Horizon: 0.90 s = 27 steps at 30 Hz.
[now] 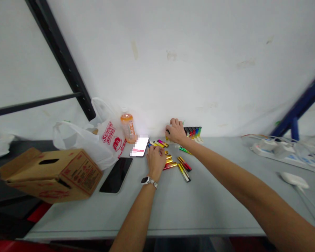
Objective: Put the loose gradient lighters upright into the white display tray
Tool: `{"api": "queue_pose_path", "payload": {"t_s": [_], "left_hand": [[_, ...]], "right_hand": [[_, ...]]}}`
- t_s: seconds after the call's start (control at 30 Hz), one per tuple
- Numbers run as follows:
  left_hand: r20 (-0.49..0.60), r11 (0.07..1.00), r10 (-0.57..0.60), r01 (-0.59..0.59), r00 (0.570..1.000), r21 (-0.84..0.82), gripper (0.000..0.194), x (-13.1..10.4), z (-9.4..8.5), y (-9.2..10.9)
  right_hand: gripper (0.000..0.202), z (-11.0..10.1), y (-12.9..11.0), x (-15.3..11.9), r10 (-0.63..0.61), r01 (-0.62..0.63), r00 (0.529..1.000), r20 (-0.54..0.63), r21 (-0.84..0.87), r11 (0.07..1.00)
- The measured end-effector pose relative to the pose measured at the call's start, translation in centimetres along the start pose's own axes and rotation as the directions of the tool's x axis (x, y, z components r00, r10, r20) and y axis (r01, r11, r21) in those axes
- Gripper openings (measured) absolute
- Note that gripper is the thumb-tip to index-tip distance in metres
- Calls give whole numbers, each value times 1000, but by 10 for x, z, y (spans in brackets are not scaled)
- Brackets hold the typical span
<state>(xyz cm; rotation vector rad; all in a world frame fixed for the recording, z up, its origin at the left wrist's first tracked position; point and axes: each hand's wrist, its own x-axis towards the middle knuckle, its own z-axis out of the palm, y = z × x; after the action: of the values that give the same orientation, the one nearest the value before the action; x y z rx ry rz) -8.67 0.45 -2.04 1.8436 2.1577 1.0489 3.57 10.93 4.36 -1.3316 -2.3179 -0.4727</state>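
Observation:
Several shiny coloured lighters (184,172) lie loose on the grey table (199,206). My left hand (155,159), with a watch at its wrist, is over the left side of this pile, fingers curled around something too small to make out. Farther back, my right hand (176,131) is closed at the left end of a row of upright lighters (195,132) with black tops, standing in a pale holder (199,140). A dark end shows at its fingers, apparently of a lighter. A green lighter (185,150) lies beneath my right wrist.
At the left are a cardboard box (81,173), a white plastic bag (101,147), an orange drink bottle (128,126), a black phone (117,175) and a lit screen (141,146). A power strip (286,154) and a white charger (294,179) lie at the right.

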Motion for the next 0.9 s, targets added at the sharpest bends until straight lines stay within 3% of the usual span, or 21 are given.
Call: {"api": "queue_pose_path", "payload": {"t_s": [0.1, 0.2, 0.37, 0.57, 0.8, 0.9], "left_hand": [[-40, 996, 43, -40, 998, 76, 36, 2, -2, -4], [26, 981, 98, -101, 995, 166, 48, 8, 2, -10], [166, 965, 100, -136, 981, 225, 51, 17, 11, -17], [165, 962, 169, -199, 972, 187, 45, 11, 5, -15], [216, 946, 205, -250, 955, 205, 35, -2, -7, 2], [231, 944, 235, -278, 944, 175, 34, -4, -4, 6]], "right_hand": [[35, 0, -13, -4, -111, 112, 993, 47, -21, 993], [33, 9, -23, -6, -218, 227, 964, 155, -44, 973], [41, 21, -23, -5, -253, 284, 932, 261, -91, 954], [44, 11, -18, -18, -283, 316, 912, 296, -69, 946], [30, -6, -2, -52, -182, 170, 935, 304, 65, 983], [20, -6, 6, -69, -61, -10, 966, 253, 271, 962]]}}
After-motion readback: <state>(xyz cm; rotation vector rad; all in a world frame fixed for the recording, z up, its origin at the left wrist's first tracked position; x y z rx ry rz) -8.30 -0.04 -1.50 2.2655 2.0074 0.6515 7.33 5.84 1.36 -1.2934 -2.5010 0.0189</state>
